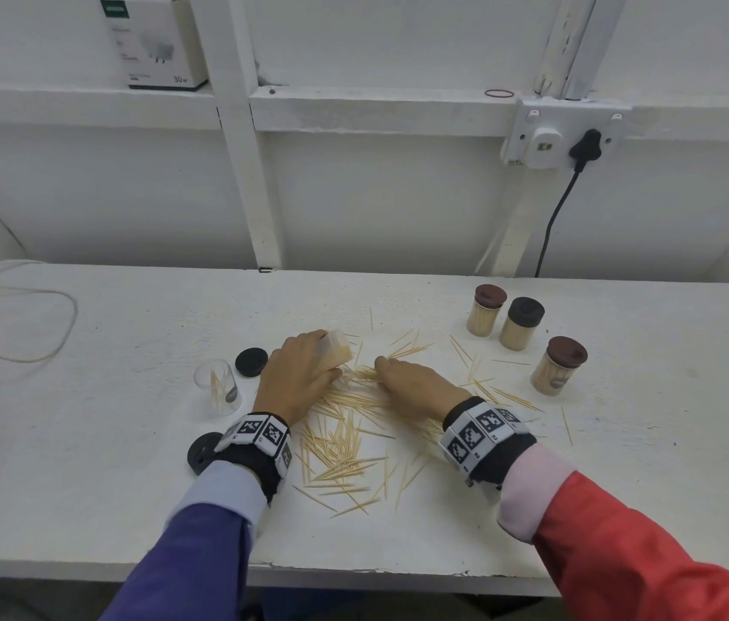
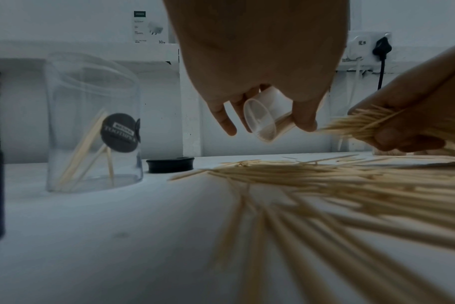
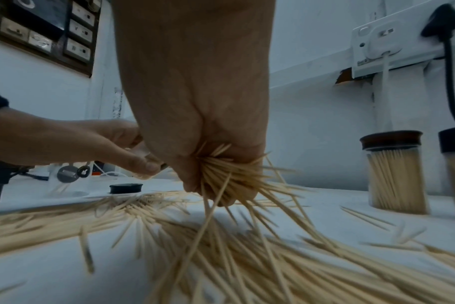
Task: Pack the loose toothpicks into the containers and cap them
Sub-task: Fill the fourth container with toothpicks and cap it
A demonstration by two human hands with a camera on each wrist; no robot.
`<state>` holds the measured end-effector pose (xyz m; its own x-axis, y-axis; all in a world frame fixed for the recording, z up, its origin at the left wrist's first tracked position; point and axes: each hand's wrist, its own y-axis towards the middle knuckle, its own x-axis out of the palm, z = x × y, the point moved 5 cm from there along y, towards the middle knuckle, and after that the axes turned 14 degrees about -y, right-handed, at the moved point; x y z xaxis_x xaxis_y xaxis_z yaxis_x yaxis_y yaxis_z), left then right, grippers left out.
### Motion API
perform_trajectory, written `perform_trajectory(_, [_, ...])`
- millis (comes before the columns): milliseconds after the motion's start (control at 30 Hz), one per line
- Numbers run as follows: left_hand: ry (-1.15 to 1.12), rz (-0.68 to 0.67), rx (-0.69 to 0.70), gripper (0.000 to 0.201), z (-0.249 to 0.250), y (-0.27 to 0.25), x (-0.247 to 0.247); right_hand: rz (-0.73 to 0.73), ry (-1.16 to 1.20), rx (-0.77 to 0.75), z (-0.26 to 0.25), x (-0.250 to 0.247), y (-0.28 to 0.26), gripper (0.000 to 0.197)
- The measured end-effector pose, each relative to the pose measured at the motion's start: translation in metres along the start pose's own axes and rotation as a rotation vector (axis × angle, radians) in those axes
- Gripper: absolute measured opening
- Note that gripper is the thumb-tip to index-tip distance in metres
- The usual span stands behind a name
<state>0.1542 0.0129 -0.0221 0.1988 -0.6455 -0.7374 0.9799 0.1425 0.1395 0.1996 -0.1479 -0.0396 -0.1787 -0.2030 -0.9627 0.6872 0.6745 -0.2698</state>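
Loose toothpicks (image 1: 345,434) lie scattered over the white table (image 1: 107,477) between my hands. My left hand (image 1: 297,374) grips a clear container (image 1: 338,349), tilted on its side with its mouth toward the right and toothpicks inside; its clear base (image 2: 261,118) shows in the left wrist view. My right hand (image 1: 416,385) grips a bundle of toothpicks (image 3: 229,176) just above the pile, close beside the container's mouth. A second clear container (image 1: 218,387) stands uncapped at the left with a few toothpicks in it. Black caps (image 1: 251,361) (image 1: 203,452) lie near it.
Three capped, filled containers (image 1: 487,310) (image 1: 522,323) (image 1: 559,365) stand at the right rear. Cables (image 1: 40,324) trail on the table's left. A wall socket with a black plug (image 1: 584,145) is behind, and a white box (image 1: 154,40) sits on a ledge.
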Motion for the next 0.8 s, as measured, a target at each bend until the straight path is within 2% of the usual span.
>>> perform_trajectory(267, [-0.005, 0.092, -0.008, 0.056, -0.002, 0.001, -0.006, 0.002, 0.422, 0.057, 0.015, -0.005, 0.008, 0.008])
perform_trajectory(400, [0.003, 0.108, -0.026, 0.057, -0.003, 0.0, -0.007, 0.038, 0.604, 0.084, 0.02, -0.007, 0.011, 0.015])
perform_trajectory(533, [0.009, 0.083, -0.028, 0.057, -0.001, 0.0, -0.006, 0.117, 0.824, 0.086, 0.022, -0.012, 0.012, 0.021])
perform_trajectory(800, [-0.008, 0.018, -0.016, 0.057, 0.002, -0.001, -0.002, 0.274, 1.325, 0.131, 0.028, -0.018, 0.015, 0.008])
